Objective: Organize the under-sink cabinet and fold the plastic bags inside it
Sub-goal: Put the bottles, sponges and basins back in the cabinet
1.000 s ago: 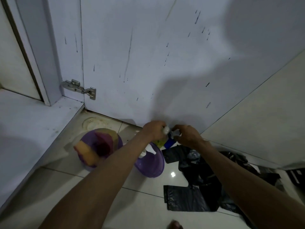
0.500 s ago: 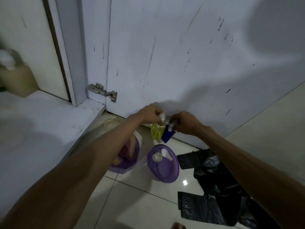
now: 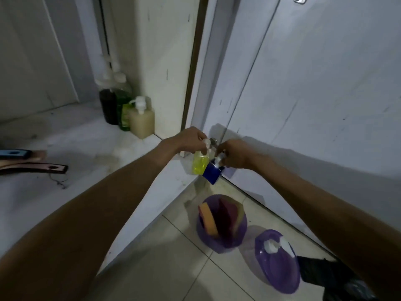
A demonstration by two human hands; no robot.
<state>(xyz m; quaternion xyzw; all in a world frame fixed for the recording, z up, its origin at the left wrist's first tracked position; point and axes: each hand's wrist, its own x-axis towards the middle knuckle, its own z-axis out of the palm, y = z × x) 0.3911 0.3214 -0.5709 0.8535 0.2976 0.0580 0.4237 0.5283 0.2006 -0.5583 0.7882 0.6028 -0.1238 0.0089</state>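
At the cabinet floor's front edge (image 3: 152, 192), two small pump bottles hang by their tops: the left hand (image 3: 191, 140) pinches the yellow bottle (image 3: 200, 164), the right hand (image 3: 233, 154) the blue one (image 3: 212, 173), probably so both reach the shelf together. Further in, a cream pump bottle (image 3: 142, 120) and dark bottles (image 3: 108, 107) already stand against the wall. Below, on the tiles, wait a purple sponge tub (image 3: 221, 224), another purple container (image 3: 278, 261) and black plastic bags (image 3: 319, 272), not yet folded.

A small yellow-green bottle (image 3: 200, 163) and a tilted blue bottle (image 3: 212, 173) hang side by side above the cabinet floor (image 3: 91, 148)'s front edge, with 3 pump bottles (image 3: 125, 109) standing at its back corner.
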